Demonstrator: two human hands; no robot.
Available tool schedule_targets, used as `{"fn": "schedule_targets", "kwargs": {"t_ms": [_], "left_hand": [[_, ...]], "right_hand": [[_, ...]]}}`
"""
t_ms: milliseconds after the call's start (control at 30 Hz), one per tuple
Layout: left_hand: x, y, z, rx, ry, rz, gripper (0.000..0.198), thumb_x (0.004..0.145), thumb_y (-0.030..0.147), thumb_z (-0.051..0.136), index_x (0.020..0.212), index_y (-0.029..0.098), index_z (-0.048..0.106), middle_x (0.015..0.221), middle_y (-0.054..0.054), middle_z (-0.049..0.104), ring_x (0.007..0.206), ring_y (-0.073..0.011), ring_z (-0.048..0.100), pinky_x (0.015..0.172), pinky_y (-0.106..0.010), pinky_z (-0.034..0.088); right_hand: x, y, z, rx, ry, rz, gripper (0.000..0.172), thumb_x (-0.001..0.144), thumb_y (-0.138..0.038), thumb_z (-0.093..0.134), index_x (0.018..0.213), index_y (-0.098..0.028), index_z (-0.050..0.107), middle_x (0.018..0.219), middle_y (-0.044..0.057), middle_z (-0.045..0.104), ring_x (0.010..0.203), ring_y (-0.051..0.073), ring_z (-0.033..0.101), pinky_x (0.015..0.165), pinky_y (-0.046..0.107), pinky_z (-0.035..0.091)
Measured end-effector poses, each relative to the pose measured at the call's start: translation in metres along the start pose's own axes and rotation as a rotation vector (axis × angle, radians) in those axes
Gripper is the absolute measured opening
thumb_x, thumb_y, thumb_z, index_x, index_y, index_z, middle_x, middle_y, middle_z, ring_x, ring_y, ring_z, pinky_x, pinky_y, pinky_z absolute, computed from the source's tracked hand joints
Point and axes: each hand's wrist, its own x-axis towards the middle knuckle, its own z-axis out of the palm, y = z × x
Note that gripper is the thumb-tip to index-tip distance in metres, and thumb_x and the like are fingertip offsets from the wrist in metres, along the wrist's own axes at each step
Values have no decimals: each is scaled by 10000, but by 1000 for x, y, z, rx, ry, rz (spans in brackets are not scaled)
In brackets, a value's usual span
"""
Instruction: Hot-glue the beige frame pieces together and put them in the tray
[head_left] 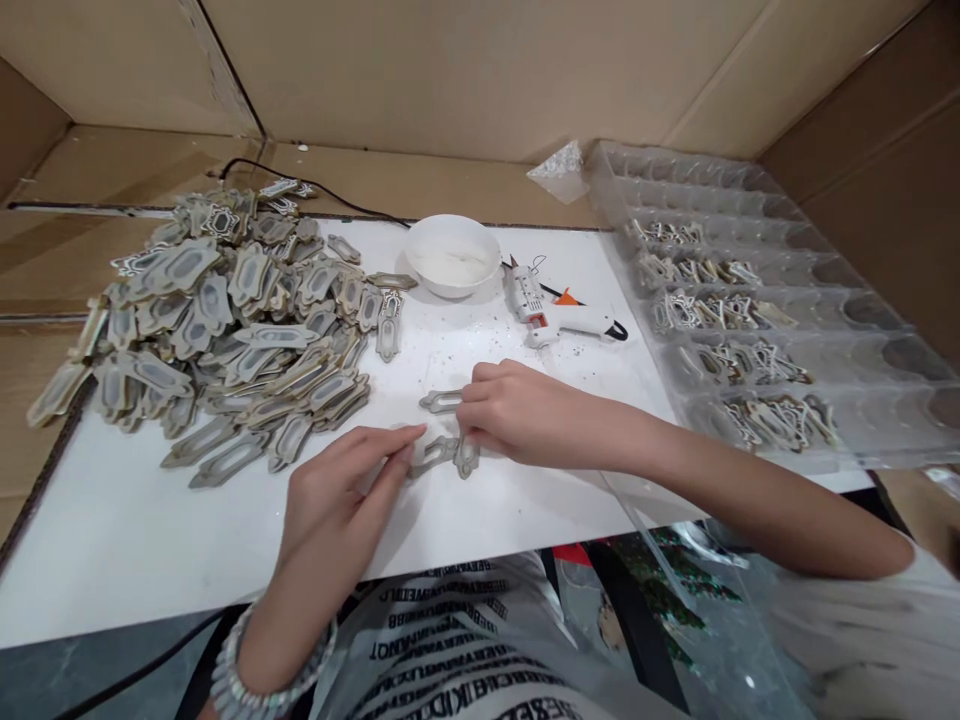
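Observation:
My left hand (349,490) pinches the left end of a small grey frame-shaped piece (435,453) with a long slot in its middle. Its other end meets a second grey piece (466,458), which stands crosswise under the fingers of my right hand (506,412). My right fingers are closed on this second piece, hiding its upper part. Just beyond, another grey piece (441,400) lies on the white board, partly covered by my right hand. A large heap of similar pieces (255,330) spreads to the left.
A white bowl (452,256) stands at the back, with a white glue gun (559,315) to its right. Further right, a clear compartment tray (832,355) holds rows of pieces. A crumpled clear bag (561,172) lies behind. Cardboard walls (480,75) surround the white board (187,545).

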Motion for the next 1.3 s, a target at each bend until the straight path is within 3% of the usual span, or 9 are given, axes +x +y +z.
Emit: {"fn": "schedule_targets", "kwargs": {"t_ms": [200, 367, 467, 567, 833, 1033, 1300], "left_hand": [[20, 4, 2, 185, -190, 200, 282, 943, 213, 524, 1043, 269, 781, 849, -15, 733, 776, -166, 661, 688, -283, 520], [26, 4, 1, 267, -300, 205, 310, 961, 224, 472, 1084, 277, 751, 814, -8, 694, 760, -174, 620, 684, -295, 488], [27, 3, -4, 259, -278, 156, 284, 953, 260, 481, 1138, 234, 694, 824, -8, 695, 777, -181, 639, 684, -296, 487], [27, 1, -11, 261, -254, 141, 231, 940, 275, 490, 1066, 242, 680, 836, 2, 696, 782, -177, 651, 666, -285, 478], [25, -4, -21, 267, -240, 99, 181, 940, 316, 506, 997, 251, 664, 893, 1, 709, 796, -175, 659, 664, -286, 481], [27, -3, -20, 244, -218, 93, 168, 926, 311, 513, 973, 246, 661, 871, 2, 709, 772, -172, 654, 665, -287, 482], [24, -5, -23, 235, -182, 83, 181, 930, 332, 518, 965, 245, 672, 879, 7, 717, 770, -161, 658, 696, -277, 499]], "right_hand": [[4, -4, -3, -20, -42, 13, 135, 963, -154, 626, 858, -127, 706, 817, 73, 704, 810, 204, 512, 669, 319, 280], [5, -7, 4, -87, 9, 33, 107, 953, -146, 636, 875, -140, 709, 803, 68, 697, 828, 205, 516, 639, 322, 235], [2, -8, 8, -134, 53, 31, 96, 954, -180, 641, 889, -151, 705, 799, 68, 684, 846, 218, 530, 636, 327, 227], [0, -9, 10, -166, 86, 40, 76, 931, -227, 678, 901, -161, 700, 819, 72, 676, 860, 233, 547, 638, 330, 234], [-3, -11, 9, -161, 83, 75, 235, 872, -331, 768, 980, -134, 699, 904, 96, 678, 840, 231, 559, 675, 316, 318], [-11, -5, 18, -89, 162, 37, 108, 924, -237, 673, 964, -155, 731, 921, 79, 689, 810, 211, 554, 692, 318, 340], [-28, -12, 39, -140, 325, 29, 440, 859, -462, 765, 1135, -124, 709, 1089, 115, 724, 951, 281, 583, 756, 370, 406]]}}
